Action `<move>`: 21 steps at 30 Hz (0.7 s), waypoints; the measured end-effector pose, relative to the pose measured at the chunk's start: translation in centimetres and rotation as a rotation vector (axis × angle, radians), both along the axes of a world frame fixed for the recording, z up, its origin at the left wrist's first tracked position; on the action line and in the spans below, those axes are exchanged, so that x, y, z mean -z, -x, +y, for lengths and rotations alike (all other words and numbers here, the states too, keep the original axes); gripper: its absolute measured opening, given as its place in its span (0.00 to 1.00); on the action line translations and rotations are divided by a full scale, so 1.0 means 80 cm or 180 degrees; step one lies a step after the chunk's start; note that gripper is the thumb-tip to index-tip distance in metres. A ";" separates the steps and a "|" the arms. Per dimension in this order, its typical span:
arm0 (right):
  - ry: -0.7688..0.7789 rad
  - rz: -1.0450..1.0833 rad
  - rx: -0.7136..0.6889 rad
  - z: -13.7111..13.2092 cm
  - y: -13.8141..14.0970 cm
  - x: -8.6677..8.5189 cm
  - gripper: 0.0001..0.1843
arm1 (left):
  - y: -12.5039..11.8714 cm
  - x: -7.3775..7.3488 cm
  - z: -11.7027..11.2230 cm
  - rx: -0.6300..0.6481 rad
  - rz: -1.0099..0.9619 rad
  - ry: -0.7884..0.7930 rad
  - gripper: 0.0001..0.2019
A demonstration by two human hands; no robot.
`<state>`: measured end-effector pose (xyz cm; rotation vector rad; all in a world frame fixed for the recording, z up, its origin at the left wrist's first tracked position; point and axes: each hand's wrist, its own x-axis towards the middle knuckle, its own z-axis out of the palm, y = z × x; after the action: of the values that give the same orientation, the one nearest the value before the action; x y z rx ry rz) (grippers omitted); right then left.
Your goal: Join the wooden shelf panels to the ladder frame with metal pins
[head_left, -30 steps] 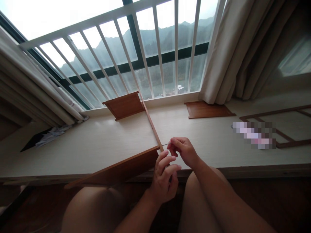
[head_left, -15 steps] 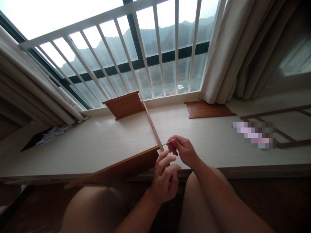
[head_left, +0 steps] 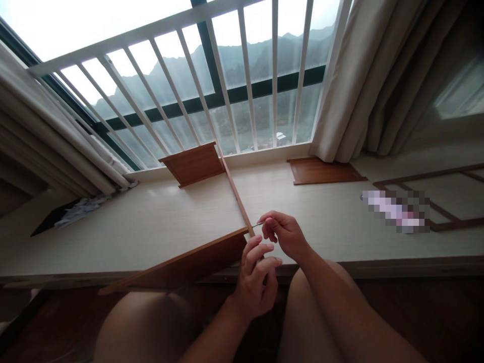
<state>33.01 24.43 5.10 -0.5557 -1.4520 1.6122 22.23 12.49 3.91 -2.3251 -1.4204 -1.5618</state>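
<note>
A brown wooden frame with panels stands on the pale sill in front of me. Its narrow wooden rail (head_left: 236,194) meets the near wooden panel (head_left: 204,257) at a corner by my hands, and a far panel (head_left: 196,164) joins the other end. My left hand (head_left: 259,277) curls around the rail's near end, fingers slightly spread; part of the grip is hidden. Between the thumb and fingers of my right hand (head_left: 283,232) is a thin metal rod (head_left: 258,224). Its tip meets the rail's side at the corner. The rod's other end is mostly covered by my fingers.
Another brown panel (head_left: 325,170) lies on the sill (head_left: 124,232) near the right curtain (head_left: 340,111). Farther right are an open wooden frame (head_left: 449,224) and a blurred-out pinkish item (head_left: 395,209). White railings (head_left: 245,75) stand before the window. My knees are below the sill's edge.
The rod has turned slightly in my right hand, and its outer end shows less. My left hand and the wooden frame stay almost where they were.
</note>
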 end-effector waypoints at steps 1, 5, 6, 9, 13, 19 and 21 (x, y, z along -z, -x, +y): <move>0.0018 -0.0008 -0.0010 0.000 -0.001 -0.001 0.18 | 0.000 0.000 0.000 -0.0001 0.0000 0.0002 0.18; 0.0220 -0.0001 -0.0076 0.000 -0.002 -0.002 0.20 | 0.000 0.000 0.000 -0.0007 0.0002 -0.0002 0.19; 0.0303 0.0019 -0.0106 0.000 -0.002 -0.003 0.21 | 0.000 0.000 0.000 -0.0008 0.0002 -0.0005 0.19; 0.0521 0.0079 -0.0197 0.000 -0.001 -0.003 0.22 | 0.000 0.000 0.000 -0.0014 -0.0001 -0.0018 0.19; 0.0599 0.0114 -0.0199 0.000 0.002 -0.004 0.24 | -0.001 0.000 0.000 -0.0045 0.0011 -0.0006 0.18; 0.0494 0.0128 -0.0172 -0.001 0.004 -0.004 0.24 | 0.000 0.000 0.001 0.0005 0.0026 -0.0006 0.19; 0.0476 0.0119 -0.0155 -0.002 0.004 -0.005 0.24 | 0.000 0.000 0.001 0.0007 0.0024 -0.0004 0.19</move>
<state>32.68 24.30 5.46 -0.5754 -1.3343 1.7706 22.19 12.56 3.88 -2.3303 -1.4153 -1.5525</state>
